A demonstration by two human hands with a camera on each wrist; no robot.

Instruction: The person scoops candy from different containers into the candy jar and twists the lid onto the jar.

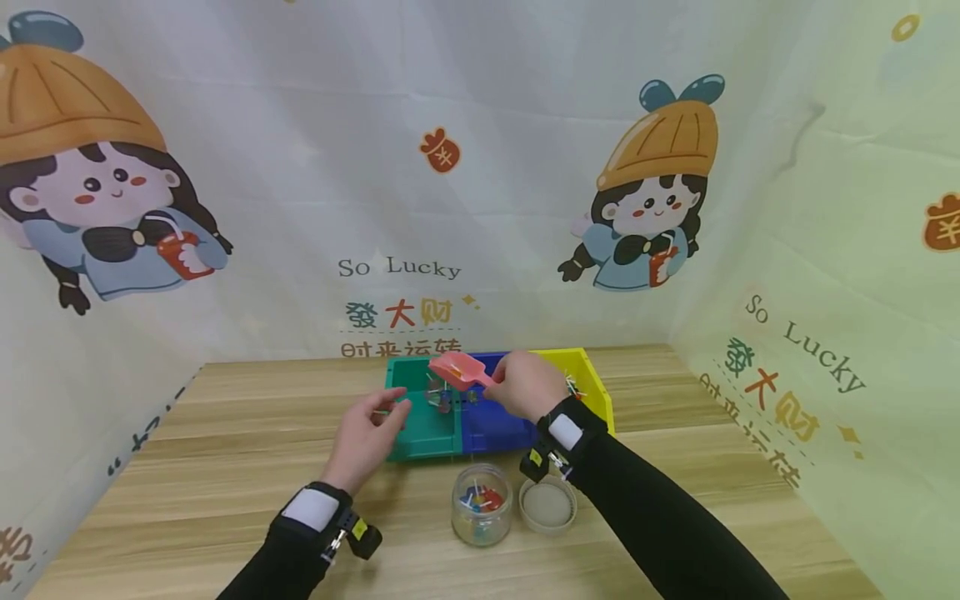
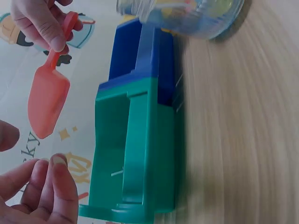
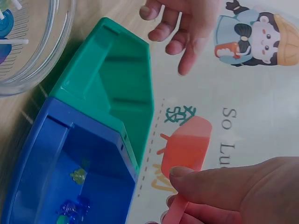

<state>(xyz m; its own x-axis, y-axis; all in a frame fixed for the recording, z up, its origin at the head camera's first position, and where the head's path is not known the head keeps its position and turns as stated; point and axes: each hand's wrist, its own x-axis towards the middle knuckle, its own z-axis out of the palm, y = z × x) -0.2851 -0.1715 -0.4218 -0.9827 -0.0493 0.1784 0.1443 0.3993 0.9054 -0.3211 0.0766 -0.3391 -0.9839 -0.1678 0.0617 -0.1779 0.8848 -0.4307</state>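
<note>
My right hand (image 1: 528, 386) grips a small pink scoop (image 1: 459, 370) by its handle, above the joined bins. In the left wrist view the scoop (image 2: 48, 100) tilts with its blade downward. My left hand (image 1: 367, 440) hovers by the left side of the green bin (image 1: 423, 433), fingers loosely bent, holding nothing; thumb and fingers are apart in the left wrist view. Small clear pieces lie in the green bin, and small pieces (image 3: 78, 175) lie in the blue bin (image 1: 495, 429). The yellow bin (image 1: 596, 392) holds small coloured pieces, partly hidden by my right hand.
A clear jar (image 1: 482, 525) with colourful small items stands on the wooden table in front of the bins. To its right lies a round pale lid (image 1: 548, 505). A printed white cloth (image 1: 517, 217) hangs behind and along the sides of the table.
</note>
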